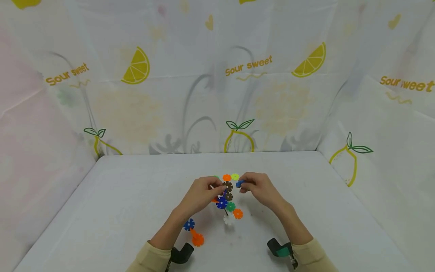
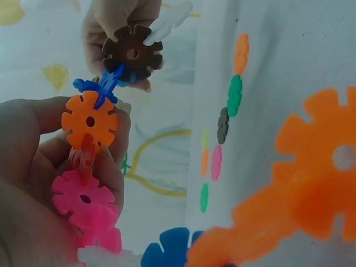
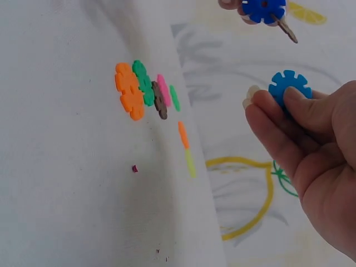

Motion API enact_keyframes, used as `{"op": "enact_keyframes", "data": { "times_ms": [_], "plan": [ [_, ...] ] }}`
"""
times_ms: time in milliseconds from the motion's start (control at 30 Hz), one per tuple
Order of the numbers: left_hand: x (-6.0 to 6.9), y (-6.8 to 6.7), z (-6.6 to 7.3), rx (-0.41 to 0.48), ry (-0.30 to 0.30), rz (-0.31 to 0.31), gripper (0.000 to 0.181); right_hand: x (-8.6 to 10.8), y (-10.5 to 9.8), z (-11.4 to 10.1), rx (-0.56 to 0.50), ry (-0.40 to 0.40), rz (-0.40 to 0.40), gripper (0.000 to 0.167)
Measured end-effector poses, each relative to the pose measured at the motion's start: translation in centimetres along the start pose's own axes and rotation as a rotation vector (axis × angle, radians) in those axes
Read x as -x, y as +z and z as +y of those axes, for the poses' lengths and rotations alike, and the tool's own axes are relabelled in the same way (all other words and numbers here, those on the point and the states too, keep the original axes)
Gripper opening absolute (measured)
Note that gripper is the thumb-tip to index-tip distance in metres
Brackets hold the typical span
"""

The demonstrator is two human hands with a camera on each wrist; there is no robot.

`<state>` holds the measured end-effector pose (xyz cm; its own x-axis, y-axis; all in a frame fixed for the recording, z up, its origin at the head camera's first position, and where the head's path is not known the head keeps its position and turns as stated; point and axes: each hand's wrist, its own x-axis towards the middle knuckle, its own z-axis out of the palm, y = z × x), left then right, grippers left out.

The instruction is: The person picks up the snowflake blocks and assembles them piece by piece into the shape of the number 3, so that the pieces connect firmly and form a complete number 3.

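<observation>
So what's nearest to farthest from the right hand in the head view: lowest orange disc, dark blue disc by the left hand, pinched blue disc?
1. Pinched blue disc: in right hand
2. Dark blue disc: leftward
3. Lowest orange disc: farther left

Beige sleeves [image 1: 151,258] – black wrist cameras [image 1: 182,253] – green patch [image 1: 284,251] on right

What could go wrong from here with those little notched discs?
The small blue disc might slip, since the right hand only pinches it between thumb and fingers. The left hand holds the joined chain partway along, so its trailing orange end could pull a joint loose.
</observation>
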<state>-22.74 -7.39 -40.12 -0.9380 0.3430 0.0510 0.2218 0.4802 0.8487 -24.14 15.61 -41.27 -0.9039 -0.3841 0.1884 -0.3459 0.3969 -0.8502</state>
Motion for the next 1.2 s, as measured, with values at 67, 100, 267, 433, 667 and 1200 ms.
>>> {"op": "enact_keyframes", "data": {
  "times_ms": [67,100,267,433,667,1200],
  "plan": [
    [0.0,-0.1,0.0,0.003,0.001,0.008,0.018,0.0,0.0,-0.2,-0.01,-0.018,0.001,0.013],
    [0.0,-0.1,0.0,0.006,0.0,0.011,0.017,0.0,0.0,-0.3,-0.009,-0.027,0.003,0.012],
    [0.0,-0.1,0.1,0.014,-0.007,0.013,0.017,0.1,0.0,-0.6,0.0,-0.094,0.016,0.011],
    [0.0,-0.1,0.2,0.016,-0.009,0.01,0.019,0.2,0.1,-1.0,-0.003,-0.158,0.023,0.012],
    [0.1,0.0,0.2,0.024,0.011,0.006,0.02,0.3,0.3,-1.4,0.04,-0.189,0.03,0.014],
    [0.2,0.4,0.2,-0.013,0.022,0.054,0.019,0.2,0.9,-1.4,0.115,-0.289,0.091,0.015]
  ]
}}
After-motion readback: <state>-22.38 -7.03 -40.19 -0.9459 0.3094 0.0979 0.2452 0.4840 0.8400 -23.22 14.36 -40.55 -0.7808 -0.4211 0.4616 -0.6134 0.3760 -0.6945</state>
